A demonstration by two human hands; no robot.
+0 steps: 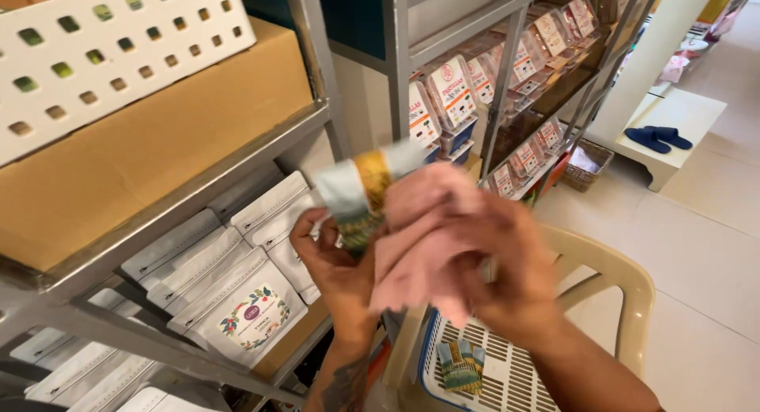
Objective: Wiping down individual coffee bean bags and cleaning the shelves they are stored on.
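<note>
My left hand (pixel 332 262) grips a white pouch (pixel 360 186) with a yellow and green label, held up in front of the metal shelf (pixel 198 182). My right hand (pixel 507 269) presses a pink cloth (pixel 419 246) against the pouch's lower side. Both hands are blurred by motion. The pouch's lower half is hidden behind the cloth and fingers.
Rows of white pouches (pixel 237 293) lie on the shelf at left, under a cardboard box (pixel 158 135) and a white perforated crate (pixel 103 48). Below my hands a white basket (pixel 499 372) with a small packet rests on a beige plastic chair (pixel 609 277). More packaged goods (pixel 514 64) fill the racks behind.
</note>
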